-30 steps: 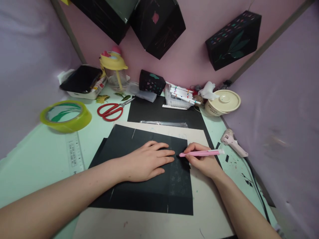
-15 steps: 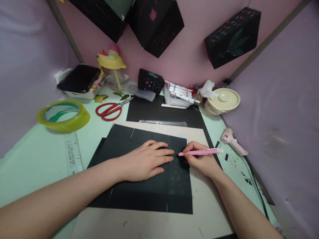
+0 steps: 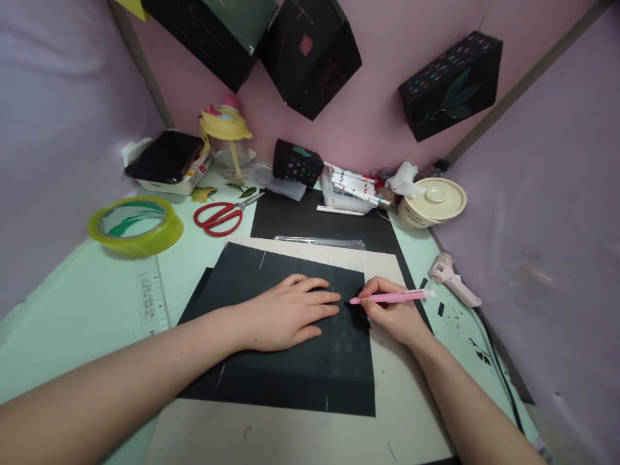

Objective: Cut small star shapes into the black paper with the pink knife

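Black sheet (image 3: pixel 310 371), flat, resting mostly on a larger pale sheet (image 3: pixel 290 439); short white lines mark its upper and lower margins, and faint star-like figures its right portion. Pink pen (image 3: pixel 390 298), slender and white-ended, held nearly level, its tip leftward, near the black sheet's right edge.

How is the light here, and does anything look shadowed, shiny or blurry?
Head view: soft, dim light; a dark patch, likely shadow, beside the right hand on the black paper; small glints on the plastic strip; lettering on the ruler too soft to read.
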A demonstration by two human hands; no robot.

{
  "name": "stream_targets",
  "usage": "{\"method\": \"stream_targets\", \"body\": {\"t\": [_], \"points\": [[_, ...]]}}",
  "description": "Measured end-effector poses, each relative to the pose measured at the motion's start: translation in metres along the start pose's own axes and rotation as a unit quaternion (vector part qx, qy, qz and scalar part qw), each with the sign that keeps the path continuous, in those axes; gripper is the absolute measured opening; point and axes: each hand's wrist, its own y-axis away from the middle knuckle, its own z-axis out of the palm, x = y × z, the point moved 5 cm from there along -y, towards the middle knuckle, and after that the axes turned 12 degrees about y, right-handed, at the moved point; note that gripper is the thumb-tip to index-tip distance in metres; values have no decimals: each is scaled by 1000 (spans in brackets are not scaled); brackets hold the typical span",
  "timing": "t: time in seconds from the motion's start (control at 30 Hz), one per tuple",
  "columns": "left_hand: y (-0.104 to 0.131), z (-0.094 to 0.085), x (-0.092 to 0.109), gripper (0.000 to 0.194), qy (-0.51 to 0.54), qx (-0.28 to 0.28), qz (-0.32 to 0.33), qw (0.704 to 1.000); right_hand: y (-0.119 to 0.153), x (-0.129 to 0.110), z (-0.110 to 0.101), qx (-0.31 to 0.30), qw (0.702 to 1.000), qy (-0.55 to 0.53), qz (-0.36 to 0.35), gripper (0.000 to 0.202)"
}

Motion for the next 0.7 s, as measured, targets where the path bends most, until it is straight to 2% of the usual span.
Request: {"method": "stream_targets", "body": {"t": [0.27,0.37,0.43,0.47,0.5,0.53,0.57,0.6,0.63,0.7], "points": [[-1,0,2,42,-6,-10,-7,1000,0,-2,1,-12,1000,11,-19,6],[0,-3,7,45,12,-30,-16,999,0,-2,1,-10,999,15,-29,7],[1,-11,9,48,61,-42,-28,997,0,-1,2,-10,999,14,-31,7],[1,-20,7,48,109,-25,-39,993,0,-2,2,-12,999,11,-31,6],[3,-32,1,48,176,20,-61,982,1,-2,2,-15,999,8,-30,6],[6,-49,-8,45,261,99,-88,956,1,-2,3,-18,999,3,-29,6],[15,-70,-25,40,366,237,-143,889,1,-3,3,-20,999,-1,-28,6],[33,-88,-48,40,457,405,-214,762,2,-3,3,-21,999,-4,-27,6],[48,-103,-63,40,467,488,-242,696,2,-3,3,-23,999,-5,-26,6],[75,-130,-89,32,474,589,-269,597,2,-3,3,-25,999,-3,-25,7]]}}
